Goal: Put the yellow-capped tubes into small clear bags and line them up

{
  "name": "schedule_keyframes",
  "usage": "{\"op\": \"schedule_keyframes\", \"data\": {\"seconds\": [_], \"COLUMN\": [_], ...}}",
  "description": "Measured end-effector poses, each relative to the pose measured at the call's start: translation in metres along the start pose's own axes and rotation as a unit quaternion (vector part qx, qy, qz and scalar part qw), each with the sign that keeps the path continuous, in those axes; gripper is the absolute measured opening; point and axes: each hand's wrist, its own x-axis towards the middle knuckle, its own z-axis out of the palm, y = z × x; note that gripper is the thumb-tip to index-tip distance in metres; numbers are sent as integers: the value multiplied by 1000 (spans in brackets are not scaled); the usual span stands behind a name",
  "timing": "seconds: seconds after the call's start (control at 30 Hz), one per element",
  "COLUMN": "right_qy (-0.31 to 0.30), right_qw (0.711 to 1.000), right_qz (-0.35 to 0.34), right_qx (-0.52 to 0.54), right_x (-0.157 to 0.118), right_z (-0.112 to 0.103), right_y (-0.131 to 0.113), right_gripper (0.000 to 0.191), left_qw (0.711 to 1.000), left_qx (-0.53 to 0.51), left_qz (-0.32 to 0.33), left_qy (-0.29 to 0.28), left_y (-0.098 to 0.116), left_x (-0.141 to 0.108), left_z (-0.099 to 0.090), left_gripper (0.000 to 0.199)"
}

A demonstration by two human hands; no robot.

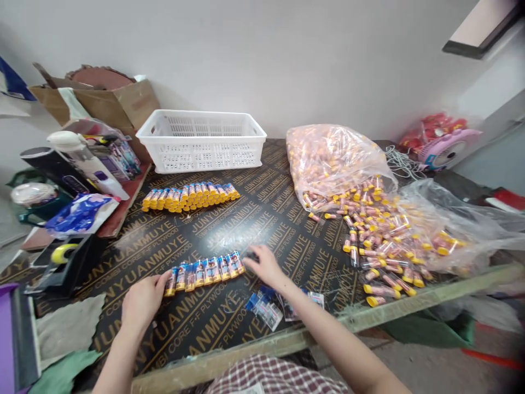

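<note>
A short row of small blue-labelled tubes with yellow ends (pixel 205 272) lies side by side on the dark printed tabletop. My left hand (pixel 143 302) is at the row's left end, its thumb and index finger closed against the leftmost tube. Just off the right end of the row is my right hand (pixel 266 266), with thumb and index finger apart and no tube visible between them. Small clear packets with blue parts (pixel 266 309) lie below my right wrist. Farther back, more blue-and-yellow tubes (pixel 191 196) are stacked in a neat block.
A white plastic basket (pixel 209 156) stands against the wall. To the right, a clear bag (pixel 328 158) spills pink tubes with yellow caps (pixel 379 230) across the table. A tape dispenser (pixel 68 262), bottles and a cardboard box (pixel 135 104) crowd the left side. A pink fan (pixel 445 150) sits far right.
</note>
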Motion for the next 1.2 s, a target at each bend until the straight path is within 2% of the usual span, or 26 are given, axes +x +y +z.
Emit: {"op": "schedule_keyframes", "data": {"seconds": [0.1, 0.13, 0.17, 0.23, 0.3, 0.37, 0.47, 0.6, 0.73, 0.8, 0.87, 0.97, 1.03, 1.1, 1.2], "right_qy": [68, 89, 107, 120, 114, 107, 102, 90, 71, 65, 69, 63, 59, 71, 105], "right_qw": [992, 985, 976, 961, 954, 953, 954, 962, 979, 990, 987, 953, 932, 919, 924], "right_qz": [92, 127, 161, 213, 231, 223, 198, 168, 134, 109, 81, 87, 98, 73, 19], "right_qx": [-61, -82, -101, -131, -154, -176, -201, -196, -139, -57, 117, 282, 345, 382, 367], "right_x": [29, 39, 49, 62, 65, 61, 46, 23, -2, -17, -35, -61, -75, -87, -100], "right_z": [-44, -59, -72, -91, -99, -99, -93, -91, -90, -87, -82, -74, -68, -63, -56], "right_y": [52, 72, 92, 125, 147, 158, 161, 155, 135, 115, 89, 46, 22, 4, -11], "right_gripper": [39, 43, 46, 47, 41, 34, 28, 28, 54, 58, 47, 32, 31, 26, 19], "left_qw": [991, 983, 974, 959, 951, 956, 958, 957, 950, 935, 894, 776, 710, 674, 653], "left_qx": [-74, -127, -183, -257, -254, -211, -168, -159, -207, -282, -403, -586, -659, -699, -726], "left_qz": [21, 42, 60, 118, 152, 162, 182, 192, 187, 160, 98, -19, -73, -105, -129], "left_qy": [106, 127, 120, 7, -84, -126, -143, -149, -138, -142, -172, -232, -236, -215, -175], "left_y": [16, 27, 40, 69, 98, 120, 135, 136, 136, 139, 141, 144, 144, 144, 143], "left_x": [-17, -27, -37, -60, -81, -96, -107, -106, -104, -103, -101, -92, -84, -77, -69], "left_z": [4, 9, 16, 35, 56, 73, 86, 86, 84, 84, 83, 74, 66, 58, 50], "left_gripper": [41, 38, 35, 27, 22, 22, 15, 7, 8, 9, 8, 17, 28, 34, 38]}}
